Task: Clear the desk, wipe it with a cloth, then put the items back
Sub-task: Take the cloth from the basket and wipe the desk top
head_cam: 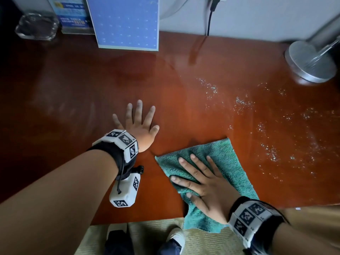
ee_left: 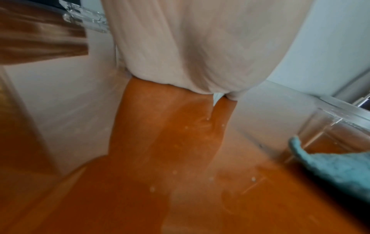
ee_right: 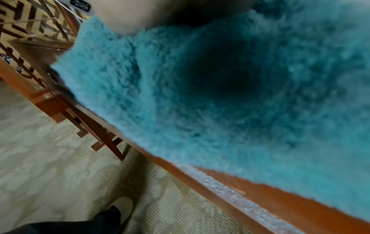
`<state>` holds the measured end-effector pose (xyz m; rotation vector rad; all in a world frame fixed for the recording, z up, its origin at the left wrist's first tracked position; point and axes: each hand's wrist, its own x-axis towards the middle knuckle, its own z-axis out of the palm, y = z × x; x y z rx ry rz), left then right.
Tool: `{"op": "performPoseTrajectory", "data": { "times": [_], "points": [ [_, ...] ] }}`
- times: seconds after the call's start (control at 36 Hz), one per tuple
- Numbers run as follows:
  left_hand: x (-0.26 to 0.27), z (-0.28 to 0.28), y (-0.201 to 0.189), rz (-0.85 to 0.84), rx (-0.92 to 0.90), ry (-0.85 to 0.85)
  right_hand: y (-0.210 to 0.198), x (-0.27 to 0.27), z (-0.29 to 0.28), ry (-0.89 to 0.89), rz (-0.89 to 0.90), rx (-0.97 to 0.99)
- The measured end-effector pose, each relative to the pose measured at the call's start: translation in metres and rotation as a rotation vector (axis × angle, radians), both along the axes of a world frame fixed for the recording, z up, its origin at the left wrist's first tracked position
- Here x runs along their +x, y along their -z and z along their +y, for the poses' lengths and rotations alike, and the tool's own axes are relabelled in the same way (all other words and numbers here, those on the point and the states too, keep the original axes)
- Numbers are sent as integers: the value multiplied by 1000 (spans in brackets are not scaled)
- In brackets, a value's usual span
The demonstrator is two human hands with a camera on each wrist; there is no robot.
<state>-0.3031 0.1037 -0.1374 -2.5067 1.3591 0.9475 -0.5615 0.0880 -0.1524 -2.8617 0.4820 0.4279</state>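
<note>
A teal cloth point(head_cam: 224, 162) lies spread on the red-brown desk point(head_cam: 92, 89) near its front edge, one corner hanging over. My right hand point(head_cam: 198, 179) presses flat on the cloth with straight, spread fingers. In the right wrist view the cloth point(ee_right: 240, 95) fills most of the picture. To the cloth's left my left hand point(head_cam: 138, 122) rests flat on the bare desk, fingers spread, holding nothing. The left wrist view shows the palm point(ee_left: 190, 47) on the desk and a cloth corner point(ee_left: 330, 166) at the right. Wet droplets point(head_cam: 266, 126) speckle the desk's right side.
A blue calendar stand point(head_cam: 127, 23) and a sign holder point(head_cam: 73, 15) stand at the back by the wall. A glass ashtray point(head_cam: 36, 26) sits at the back left, a silver lamp base point(head_cam: 312, 61) at the back right. A black cable point(head_cam: 209, 21) hangs down the wall.
</note>
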Motion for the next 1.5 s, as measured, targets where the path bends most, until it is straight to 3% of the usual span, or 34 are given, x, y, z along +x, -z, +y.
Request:
{"op": "performPoseTrajectory", "data": {
  "times": [0.5,0.97,1.17,1.5],
  "points": [
    [1,-2,1,-3,32,-3,0,11,-72,-201,76,-71],
    [1,-5,-1,24,67,-7,1,42,-97,-150,50,-35],
    [7,-6,-5,89,107,18,-6,52,-92,-96,148,-54],
    [7,-5,-1,122,47,-6,-19,73,-55,75,8,358]
  ]
}}
